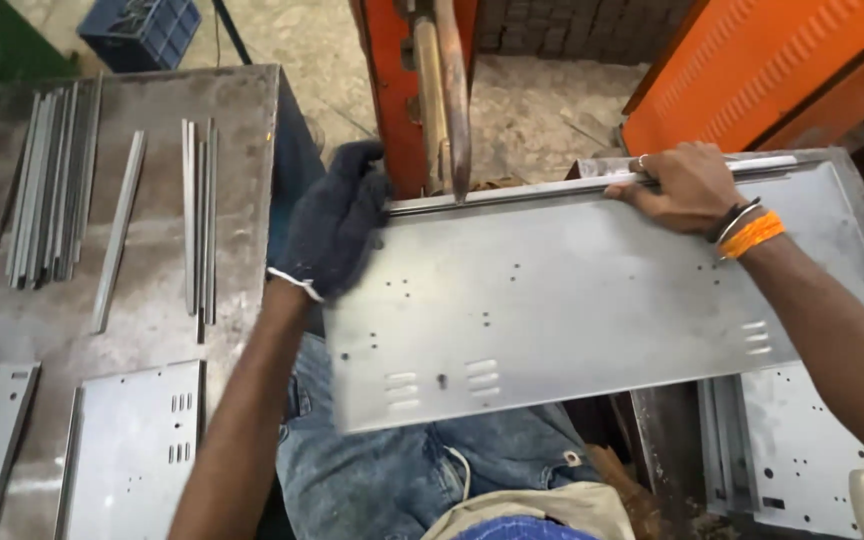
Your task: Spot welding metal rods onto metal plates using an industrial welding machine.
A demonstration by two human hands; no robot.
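A grey sheet-metal panel with small holes and slots lies across my lap, its far edge under the copper-coloured electrode arm of an orange machine. A thin metal strip runs along that far edge. My left hand, in a dark knit glove, grips the panel's left far corner. My bare right hand, with an orange wristband, presses the strip onto the panel's far edge at the right.
A steel table at the left carries several loose metal strips and two more perforated panels. Another panel lies at the lower right. An orange cabinet stands behind, a blue crate on the floor.
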